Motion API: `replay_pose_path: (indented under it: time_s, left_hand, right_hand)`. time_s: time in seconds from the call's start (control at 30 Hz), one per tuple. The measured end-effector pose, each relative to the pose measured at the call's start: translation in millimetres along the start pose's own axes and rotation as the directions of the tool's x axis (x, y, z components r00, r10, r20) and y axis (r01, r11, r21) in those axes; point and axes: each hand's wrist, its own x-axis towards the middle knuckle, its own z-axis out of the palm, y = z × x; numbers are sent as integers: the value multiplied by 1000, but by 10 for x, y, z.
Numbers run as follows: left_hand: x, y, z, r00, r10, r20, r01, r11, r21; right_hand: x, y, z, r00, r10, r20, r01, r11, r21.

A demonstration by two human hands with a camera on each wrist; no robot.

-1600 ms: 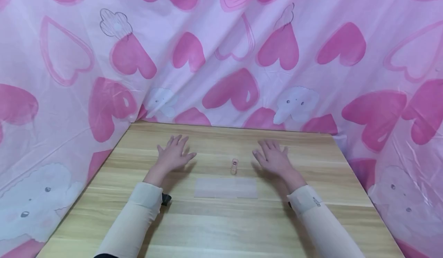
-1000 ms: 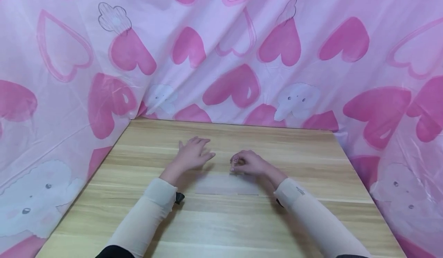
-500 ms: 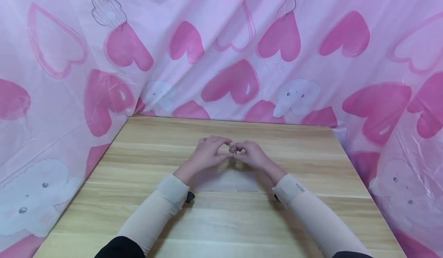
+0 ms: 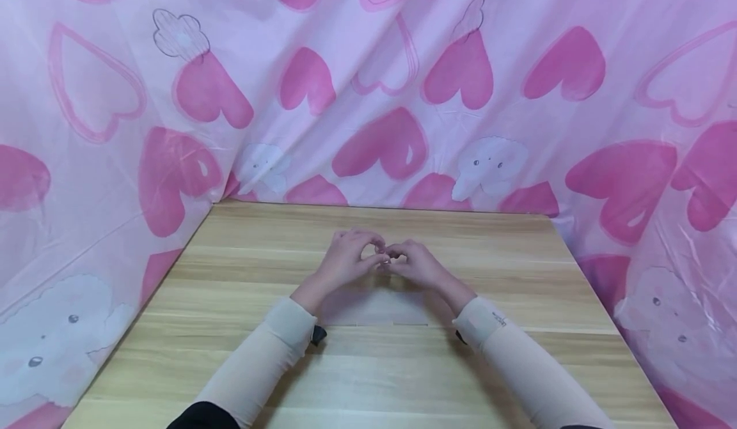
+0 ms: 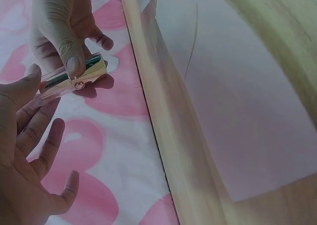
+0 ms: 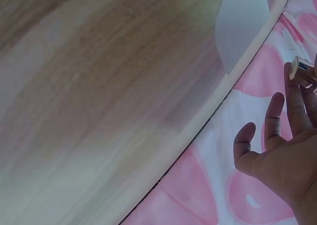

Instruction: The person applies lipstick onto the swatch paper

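Head view puts the tube (image 5: 93, 72) off the table (image 4: 345, 378), between the left hand (image 4: 343, 254) and right hand (image 4: 419, 266), near the sheet (image 4: 374, 307). Lifting looks done; its clear and gold ends seem joined, though finely I cannot tell, and it is not set down. The left thumb and fingers pinch the clear end, other fingers spread; the right thumb presses the gold part beside the charm (image 5: 79, 85), fingertips behind it.
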Motion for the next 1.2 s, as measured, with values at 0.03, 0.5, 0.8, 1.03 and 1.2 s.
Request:
replay_pose_path:
  time_s: [0.03,0.5,0.8,1.03,1.2]
  left_hand:
    - [-5,-2,1,1000,-7,-6,7,1000,3]
    - [-2,-41,-103,983,-75,-166,71,997,-26]
    - [75,-292,-137,972,-217,-90,225,970,89]
    - [63,-442,91,932,-353,75,333,921,203]
    - [72,-429,135,922,-378,85,352,910,219]
  right_hand:
    - [-7,6,9,1000,3,-2,-3,1000,4]
    - [-48,77,49,1000,19,11,-18,999,-39]
    - [-33,135,-67,997,48,-60,-47,999,28]
    - [-72,115,-80,988,129,-82,-116,983,143]
    - [-56,87,-75,982,120,-143,-98,984,151]
